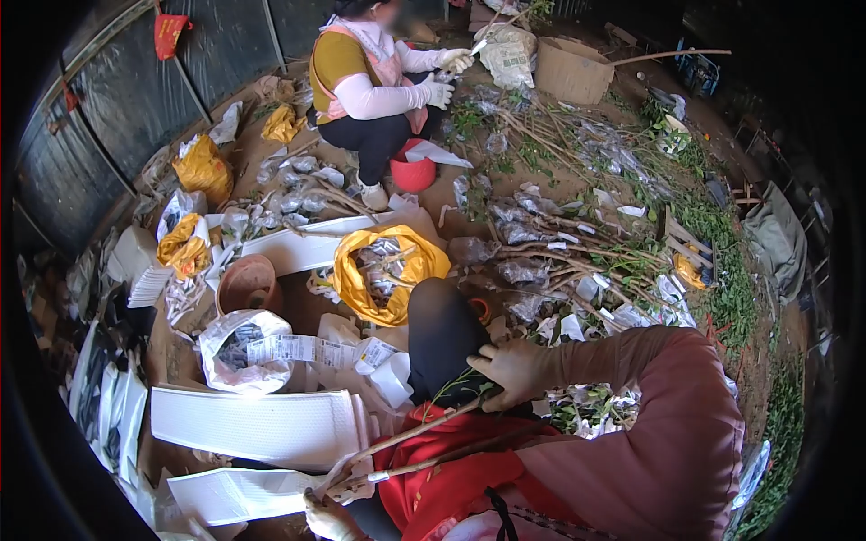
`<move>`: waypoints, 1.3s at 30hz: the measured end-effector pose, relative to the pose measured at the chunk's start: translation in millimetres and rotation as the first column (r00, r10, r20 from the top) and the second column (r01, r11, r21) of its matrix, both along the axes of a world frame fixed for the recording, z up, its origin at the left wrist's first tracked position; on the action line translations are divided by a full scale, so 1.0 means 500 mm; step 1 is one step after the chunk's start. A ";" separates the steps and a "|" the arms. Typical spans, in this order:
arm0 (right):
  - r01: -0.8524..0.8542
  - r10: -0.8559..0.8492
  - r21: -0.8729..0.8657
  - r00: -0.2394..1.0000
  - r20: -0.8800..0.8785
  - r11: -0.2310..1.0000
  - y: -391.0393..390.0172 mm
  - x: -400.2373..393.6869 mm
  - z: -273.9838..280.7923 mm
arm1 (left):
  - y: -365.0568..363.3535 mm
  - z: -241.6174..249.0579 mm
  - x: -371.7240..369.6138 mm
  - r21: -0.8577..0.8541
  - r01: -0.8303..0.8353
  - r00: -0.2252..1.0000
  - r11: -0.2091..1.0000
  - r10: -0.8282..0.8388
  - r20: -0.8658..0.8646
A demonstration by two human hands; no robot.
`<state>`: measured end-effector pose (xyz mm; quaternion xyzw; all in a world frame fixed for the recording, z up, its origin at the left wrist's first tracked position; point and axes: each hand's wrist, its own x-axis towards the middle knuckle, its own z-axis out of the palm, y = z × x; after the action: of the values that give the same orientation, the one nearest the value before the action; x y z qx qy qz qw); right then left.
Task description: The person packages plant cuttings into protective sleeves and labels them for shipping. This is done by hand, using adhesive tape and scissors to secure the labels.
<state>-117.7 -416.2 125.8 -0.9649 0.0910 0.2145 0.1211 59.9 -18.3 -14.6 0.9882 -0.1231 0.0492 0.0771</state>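
Across my lap lies a thin cut branch (424, 437) with a few small green leaves near its upper end. My right hand (516, 370), gloved, is closed around that upper end beside my knee. At the bottom, my left hand (332, 520) grips the lower end, partly cut off by the frame. A second bare branch (451, 453) runs below the first, meeting it near my left hand. Pale wrapping (352, 482) surrounds the lower ends. A white foam strip (239, 494) reaches to my left hand, next to a stack of white foam sheets (253, 426).
A yellow bag (347, 281) and a white bag (221, 365) hold small grey pieces; printed labels (311, 350) lie nearby. Branches with plastic-wrapped ends (532, 261) cover the ground ahead. A co-worker (370, 99) squats by a red bucket (413, 171). A cardboard box (570, 72) stands behind.
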 end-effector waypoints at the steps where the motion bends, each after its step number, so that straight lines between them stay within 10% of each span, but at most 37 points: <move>1: 0.026 -0.022 0.067 0.998 -0.054 0.997 -0.003 -0.010 -0.006 | -0.003 0.001 0.000 0.012 0.015 1.000 1.000 -0.015 0.021; 4: 0.089 0.066 0.384 0.925 -0.374 0.919 -0.003 -0.023 -0.015 | -0.005 0.015 -0.007 -0.040 0.010 1.000 0.999 -0.009 0.015; 8: 0.094 0.229 0.758 0.923 -0.310 0.645 0.011 -0.061 -0.039 | 0.004 0.010 -0.014 -0.076 -0.073 0.995 0.994 0.068 -0.070; 14: -0.007 0.255 0.690 0.932 -0.258 0.724 0.031 -0.093 -0.039 | -0.004 -0.069 -0.033 0.082 -0.152 0.954 0.985 0.124 0.273; 16: -0.033 0.284 0.663 0.919 -0.275 0.748 0.036 -0.096 -0.050 | -0.033 -0.055 -0.042 0.004 -0.228 0.972 0.974 0.228 -0.052; 23: -0.037 0.304 0.518 0.844 -0.442 0.855 0.025 -0.074 0.006 | -0.031 -0.111 -0.043 0.320 -0.153 0.962 0.935 0.215 -0.168; 26: -0.034 0.248 0.465 0.879 -0.407 0.885 0.026 -0.071 0.023 | -0.032 -0.097 -0.033 0.206 -0.181 0.908 0.962 0.244 -0.340; 32: -0.163 0.233 0.512 0.970 -0.075 0.843 0.033 -0.069 -0.065 | -0.041 -0.116 -0.011 -0.076 -0.253 0.963 0.964 0.244 -0.118; 39: -0.149 0.147 0.664 0.987 0.060 0.732 0.133 0.087 -0.084 | -0.055 -0.102 0.052 -0.277 0.047 0.965 0.960 0.028 0.261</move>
<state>-74.1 -349.8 83.6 -0.8624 -0.0688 0.2402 0.4403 85.9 -45.7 -65.3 0.9514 -0.1288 0.1961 0.1997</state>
